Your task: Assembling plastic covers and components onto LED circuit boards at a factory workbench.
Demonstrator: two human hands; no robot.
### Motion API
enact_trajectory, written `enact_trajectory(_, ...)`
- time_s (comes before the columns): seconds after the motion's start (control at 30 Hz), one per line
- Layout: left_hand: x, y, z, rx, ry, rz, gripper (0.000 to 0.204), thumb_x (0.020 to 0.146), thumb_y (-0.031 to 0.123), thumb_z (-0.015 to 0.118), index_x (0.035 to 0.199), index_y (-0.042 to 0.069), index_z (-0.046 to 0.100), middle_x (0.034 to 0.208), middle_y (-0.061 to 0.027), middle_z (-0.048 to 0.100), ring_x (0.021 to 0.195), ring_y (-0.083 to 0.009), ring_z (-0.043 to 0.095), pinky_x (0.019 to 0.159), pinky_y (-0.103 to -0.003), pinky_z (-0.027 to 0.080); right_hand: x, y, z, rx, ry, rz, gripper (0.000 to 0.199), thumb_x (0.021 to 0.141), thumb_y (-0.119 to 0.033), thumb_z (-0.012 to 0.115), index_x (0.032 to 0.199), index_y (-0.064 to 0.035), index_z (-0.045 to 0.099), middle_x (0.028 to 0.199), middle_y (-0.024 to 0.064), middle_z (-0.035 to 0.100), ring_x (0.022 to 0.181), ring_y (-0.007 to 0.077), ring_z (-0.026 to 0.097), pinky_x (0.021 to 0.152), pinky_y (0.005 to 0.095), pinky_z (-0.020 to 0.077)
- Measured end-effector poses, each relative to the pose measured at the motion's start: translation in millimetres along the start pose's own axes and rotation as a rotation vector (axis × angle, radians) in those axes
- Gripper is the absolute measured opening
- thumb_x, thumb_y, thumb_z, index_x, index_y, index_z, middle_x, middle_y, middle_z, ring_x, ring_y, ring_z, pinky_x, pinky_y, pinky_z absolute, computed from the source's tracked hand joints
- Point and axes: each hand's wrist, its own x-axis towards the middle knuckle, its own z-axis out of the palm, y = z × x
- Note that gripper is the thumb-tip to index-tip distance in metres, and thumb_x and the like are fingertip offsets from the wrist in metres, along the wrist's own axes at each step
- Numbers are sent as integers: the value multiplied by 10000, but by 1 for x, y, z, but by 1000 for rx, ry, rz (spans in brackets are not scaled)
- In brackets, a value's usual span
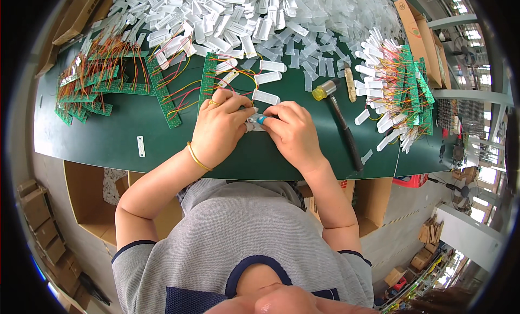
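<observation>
Both my hands meet over the near middle of a dark green table. My left hand (pixel 223 121), with a gold ring and bangle, pinches a small white plastic case (pixel 252 126). The fingers of my right hand (pixel 292 131) close on the case's other side; a blue-green band shows at their tips, and I cannot make out what it is. Fingers hide most of the case. Just beyond my left hand lies a green circuit board strip (pixel 207 75) with red and yellow wires. Some wires lead to white cases (pixel 266 97) lying beside my hands.
A hammer (pixel 341 119) with a yellow head end lies right of my right hand, near a worn tan-handled tool (pixel 350 82). Wired boards are piled left (pixel 103 86) and right (pixel 409 92). White and translucent plastic pieces (pixel 227 16) heap at the back. Cardboard boxes (pixel 86 195) stand below the edge.
</observation>
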Motion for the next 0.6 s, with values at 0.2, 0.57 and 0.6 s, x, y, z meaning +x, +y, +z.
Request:
enact_trajectory(0.2, 2, 3, -4, -35, -44, -49, 391, 766, 84, 865, 1155, 112, 833, 1224, -22, 695, 1220, -310, 600, 1062, -464, 516, 22, 39, -20, -502, 232, 254, 206, 872, -201, 882, 976, -87, 744, 1002, 33, 751, 1181, 304, 657, 1060, 491, 484)
enact_trajectory(0.57, 1, 4, -5, -45, -62, -88, 386, 778, 119, 874, 1163, 116, 834, 1235, -34, 683, 1229, -319, 593, 1068, -474, 511, -6, 26, -25, -325, 124, 163, 89, 876, -95, 860, 930, -90, 789, 1024, 28, 719, 1203, 299, 640, 1168, 574, 432)
enact_trajectory(0.6, 1, 4, -5, -46, -63, -89, 387, 779, 119, 874, 1164, 116, 834, 1234, -35, 682, 1230, -320, 593, 1070, -475, 511, -8, 26, -25, -326, 122, 164, 89, 876, -95, 860, 930, -90, 789, 1024, 28, 719, 1203, 299, 640, 1168, 574, 432)
